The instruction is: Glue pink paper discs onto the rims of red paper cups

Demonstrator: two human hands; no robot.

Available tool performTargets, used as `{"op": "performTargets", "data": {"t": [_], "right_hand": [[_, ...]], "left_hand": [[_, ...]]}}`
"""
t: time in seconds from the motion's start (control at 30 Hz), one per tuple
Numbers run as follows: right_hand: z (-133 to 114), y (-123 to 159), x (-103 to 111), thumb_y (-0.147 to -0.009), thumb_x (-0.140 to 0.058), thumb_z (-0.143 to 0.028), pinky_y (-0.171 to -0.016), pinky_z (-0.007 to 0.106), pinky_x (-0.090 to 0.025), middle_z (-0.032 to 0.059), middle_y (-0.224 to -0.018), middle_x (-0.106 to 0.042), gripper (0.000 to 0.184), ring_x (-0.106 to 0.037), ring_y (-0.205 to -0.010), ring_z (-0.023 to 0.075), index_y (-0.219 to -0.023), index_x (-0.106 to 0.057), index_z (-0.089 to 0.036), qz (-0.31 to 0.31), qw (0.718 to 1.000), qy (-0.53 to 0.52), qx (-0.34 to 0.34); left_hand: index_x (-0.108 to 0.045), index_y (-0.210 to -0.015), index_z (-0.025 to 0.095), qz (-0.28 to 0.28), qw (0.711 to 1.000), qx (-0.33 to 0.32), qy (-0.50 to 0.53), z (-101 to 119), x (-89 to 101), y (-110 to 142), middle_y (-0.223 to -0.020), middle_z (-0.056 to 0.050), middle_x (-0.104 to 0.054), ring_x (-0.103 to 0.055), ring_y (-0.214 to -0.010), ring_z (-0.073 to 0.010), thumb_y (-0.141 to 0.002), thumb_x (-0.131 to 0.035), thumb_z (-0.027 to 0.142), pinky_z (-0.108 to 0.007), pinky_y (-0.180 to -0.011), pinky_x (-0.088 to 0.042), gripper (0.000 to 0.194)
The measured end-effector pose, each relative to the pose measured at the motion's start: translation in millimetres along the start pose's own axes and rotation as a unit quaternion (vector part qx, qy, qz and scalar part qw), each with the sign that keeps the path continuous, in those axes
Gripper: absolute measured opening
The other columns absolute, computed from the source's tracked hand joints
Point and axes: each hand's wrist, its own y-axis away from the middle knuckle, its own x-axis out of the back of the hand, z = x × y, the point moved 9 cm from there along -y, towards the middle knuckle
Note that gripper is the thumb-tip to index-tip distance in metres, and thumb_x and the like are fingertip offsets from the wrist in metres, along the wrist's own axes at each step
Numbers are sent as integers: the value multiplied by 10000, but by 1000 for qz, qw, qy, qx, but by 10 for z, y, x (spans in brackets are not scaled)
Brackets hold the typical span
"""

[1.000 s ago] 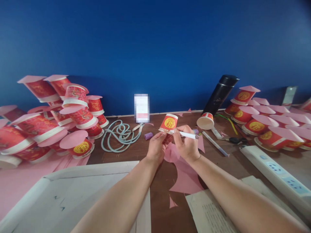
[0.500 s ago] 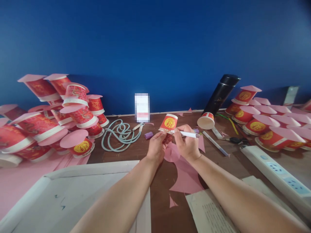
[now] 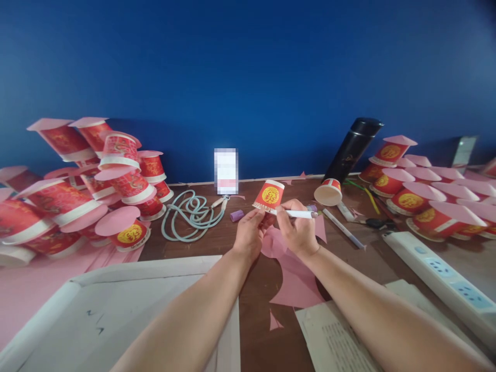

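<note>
Red paper cup [image 3: 269,194] and white marker [image 3: 295,213] in hand, over the worktop [image 3: 256,302]'s middle

The left hand [image 3: 250,233] pinches the cup by its rim; the right hand [image 3: 299,232] grips the marker, tip at that rim. Pink paper [image 3: 296,281] lies beneath, a coiled cable [image 3: 189,216] to the left. Capped cups crowd both sides; a black flask [image 3: 352,149] stands by the back edge, before a blue wall [image 3: 248,77].

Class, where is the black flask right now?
In the head view, the black flask leans right of centre, against the blue wall, just behind the tipped paper cup.
</note>
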Motion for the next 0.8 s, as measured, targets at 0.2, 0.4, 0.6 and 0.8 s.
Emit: {"op": "performTargets", "data": {"t": [0.2,0.4,0.6,0.8], "right_hand": [[-33,4,4,-859,-510,-291,-621,301,-423,9,-668,-623,151,-551,-607,157,-734,-538,-209,1,1000,9,14],[-43,5,12,-863,-506,-291,-634,305,-421,8,-668,-620,154,-552,-614,159,-739,-540,-207,4,1000,17,16],[-49,-5,34,-863,-507,-289,-642,309,-422,10,-683,-624,152,-557,-629,163,-739,-540,-208,13,1000,14,17],[-45,-15,47,-872,-507,-305,-648,313,-428,8,-682,-622,162,-563,-630,165,-743,-539,-213,19,1000,16,13]], "left_hand": [[-682,-788,107,6,1000,1,5,-4,2,10,-770,-51,-688,-632,-714,-114,-690,-712,189,-243,-762,-491,131],[-678,-768,107,20,1000,0,13,-6,37,11,-765,-53,-687,-636,-710,-114,-687,-710,182,-245,-754,-501,115],[-681,-777,105,26,1000,-1,17,-10,59,-16,-757,-53,-684,-629,-685,-111,-690,-704,174,-249,-736,-514,113],[-684,-777,107,30,999,0,13,-2,65,-14,-749,-52,-683,-616,-644,-103,-692,-697,166,-254,-718,-516,104]]}}
